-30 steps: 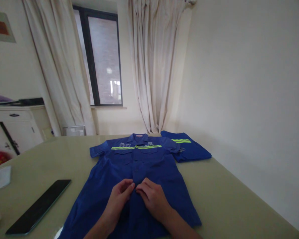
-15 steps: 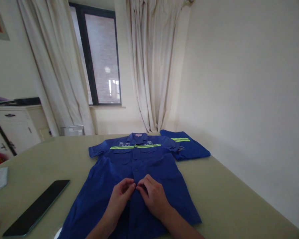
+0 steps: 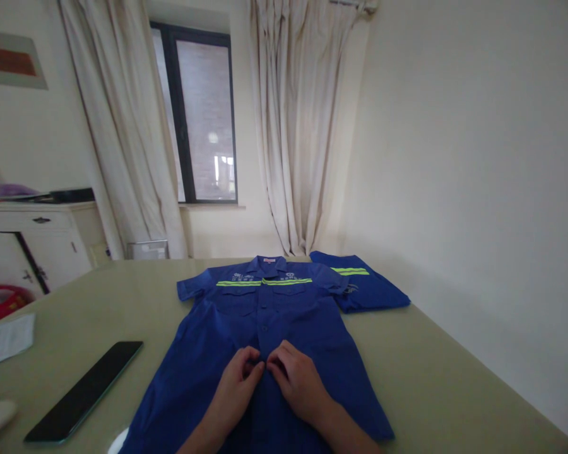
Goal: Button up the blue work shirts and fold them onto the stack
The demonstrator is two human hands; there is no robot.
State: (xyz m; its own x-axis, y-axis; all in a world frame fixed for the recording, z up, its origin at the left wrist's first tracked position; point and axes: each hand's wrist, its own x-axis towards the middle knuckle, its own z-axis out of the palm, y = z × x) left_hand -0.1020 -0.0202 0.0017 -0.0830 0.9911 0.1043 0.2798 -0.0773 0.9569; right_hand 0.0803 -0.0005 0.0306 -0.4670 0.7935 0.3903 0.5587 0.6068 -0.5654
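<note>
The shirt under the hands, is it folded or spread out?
Spread out: the shirt lies front-up on the table, with its collar and both sleeves showing.

Shirt (image 3: 296,321): dark blue, short-sleeved, lying front up on the table (image 3: 454,378). Collar at far end, small label inside neck; sleeves spread to either side. Yellow-green band across chest, pale lettering just above it, flap pockets below. Button visible on central placket. Body lightly creased; part of near end out of view.
</note>
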